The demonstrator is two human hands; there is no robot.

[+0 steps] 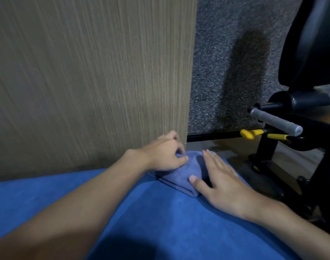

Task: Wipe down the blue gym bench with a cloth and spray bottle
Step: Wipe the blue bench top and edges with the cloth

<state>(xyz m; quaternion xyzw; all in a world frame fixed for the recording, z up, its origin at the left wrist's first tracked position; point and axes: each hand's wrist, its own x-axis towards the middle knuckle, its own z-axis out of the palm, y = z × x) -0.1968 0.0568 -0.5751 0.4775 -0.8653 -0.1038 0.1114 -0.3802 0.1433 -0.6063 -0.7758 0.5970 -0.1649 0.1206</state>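
Observation:
A folded blue-grey cloth [179,175] lies at the far end of the blue gym bench [160,212]. My left hand [164,154] pinches the cloth's far corner with curled fingers. To the right of the cloth, my right hand [222,182] lies flat with straight fingers, its thumb touching the near edge of the cloth. No spray bottle is in view.
A wood-grain panel [89,76] stands right behind the bench end. Grey carpeted wall [226,72] is to its right. A black exercise machine [301,113] with a grey handle [275,120] and yellow levers [250,133] stands at the right.

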